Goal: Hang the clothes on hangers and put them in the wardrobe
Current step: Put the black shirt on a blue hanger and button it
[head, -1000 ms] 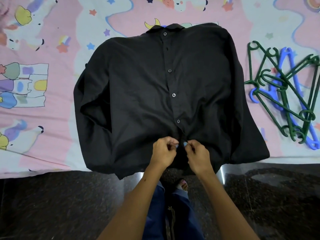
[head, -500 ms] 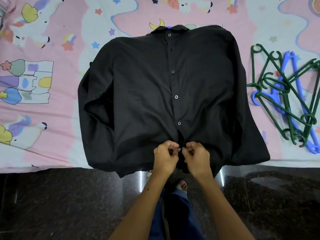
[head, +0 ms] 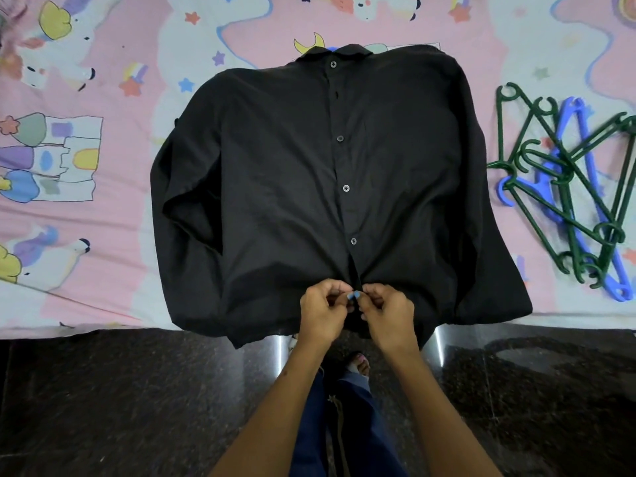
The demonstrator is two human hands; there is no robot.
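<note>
pinching one black shirt [head: 275, 187] placket, left hand [head: 323, 313] and right hand [head: 389, 315] each grip it beside four visible buttons.

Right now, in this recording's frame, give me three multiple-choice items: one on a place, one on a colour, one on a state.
1. Where does the pile of hangers lie relative to the black shirt?
A. on top of it
B. to its right, on the bedsheet
C. on the floor

2. Which colours are the hangers?
A. green and blue
B. red and white
C. all black

3. What are the left hand and right hand doing?
A. hanging idle
B. lifting a hanger
C. pinching the shirt's front near the hem

Answers: 1 B, the pile rests on the sheet beside the shirt. 2 A, dark green ones lie crossed over blue. 3 C, both hands' fingers meet at the placket below the lowest visible button.
</note>
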